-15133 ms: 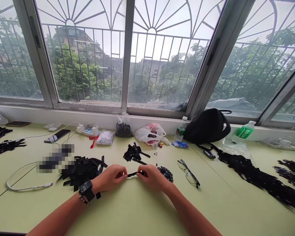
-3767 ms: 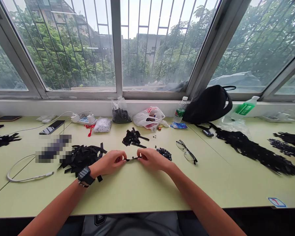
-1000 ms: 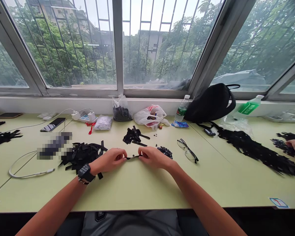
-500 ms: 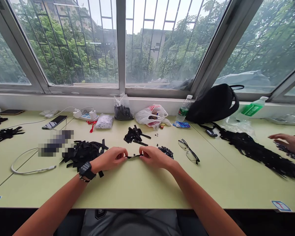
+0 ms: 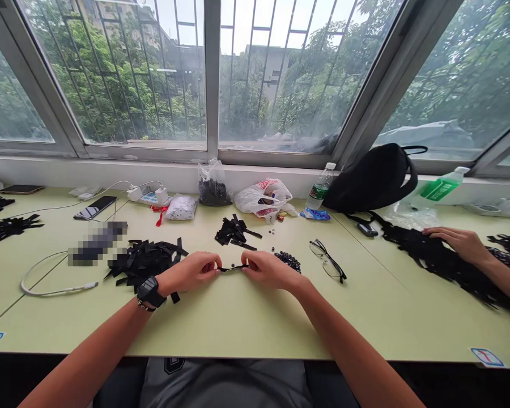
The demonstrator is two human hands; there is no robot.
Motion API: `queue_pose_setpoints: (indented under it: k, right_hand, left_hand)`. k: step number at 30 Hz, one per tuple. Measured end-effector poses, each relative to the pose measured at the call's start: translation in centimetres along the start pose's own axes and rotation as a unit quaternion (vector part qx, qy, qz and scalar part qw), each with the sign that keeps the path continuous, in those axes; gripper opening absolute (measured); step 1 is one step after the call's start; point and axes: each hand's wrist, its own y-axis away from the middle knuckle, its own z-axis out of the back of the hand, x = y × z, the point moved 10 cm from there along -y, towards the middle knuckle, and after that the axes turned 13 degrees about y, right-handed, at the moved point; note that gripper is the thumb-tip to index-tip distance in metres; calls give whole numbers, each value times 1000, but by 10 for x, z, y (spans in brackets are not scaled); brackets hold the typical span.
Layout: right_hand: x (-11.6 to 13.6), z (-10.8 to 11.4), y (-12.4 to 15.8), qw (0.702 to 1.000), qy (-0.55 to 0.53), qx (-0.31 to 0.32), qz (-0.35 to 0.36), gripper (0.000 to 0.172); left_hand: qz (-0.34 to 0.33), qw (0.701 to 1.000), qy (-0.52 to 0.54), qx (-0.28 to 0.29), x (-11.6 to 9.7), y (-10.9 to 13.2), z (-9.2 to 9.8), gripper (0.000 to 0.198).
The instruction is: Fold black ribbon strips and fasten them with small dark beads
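Both my hands are held together over the pale green table (image 5: 221, 323), pinching a short black strip (image 5: 233, 268) between them. My left hand (image 5: 191, 272) grips its left end, and my right hand (image 5: 270, 271) grips its right end. A tiny round bead seems to sit on the strip. Left of my left hand lies a heap of cut black strips (image 5: 144, 263). A smaller black heap (image 5: 233, 231) lies ahead of my hands, and dark beads (image 5: 288, 260) lie just beyond my right hand.
Eyeglasses (image 5: 327, 262) lie right of the beads. A co-worker's hand (image 5: 461, 241) rests on a long black bundle (image 5: 442, 263) at right. Along the window stand a black bag (image 5: 372, 180), bottles, plastic bags, a power strip and a white cable.
The co-worker's hand has moved left and now lies on the long black bundle. My hands still pinch the strip, and the view has shifted slightly.
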Motion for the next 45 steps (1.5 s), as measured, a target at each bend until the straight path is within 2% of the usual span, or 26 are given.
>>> queue_pose_setpoints:
  k: [24, 45]
  right_hand:
    - [0, 0, 1, 1000, 7, -3, 3, 5]
    - [0, 1, 0, 1000, 5, -13, 10, 5]
  left_hand:
    - [-3, 1000, 11, 0, -2, 0, 0, 18]
    - [-2, 1000, -6, 6, 7, 0, -2, 14]
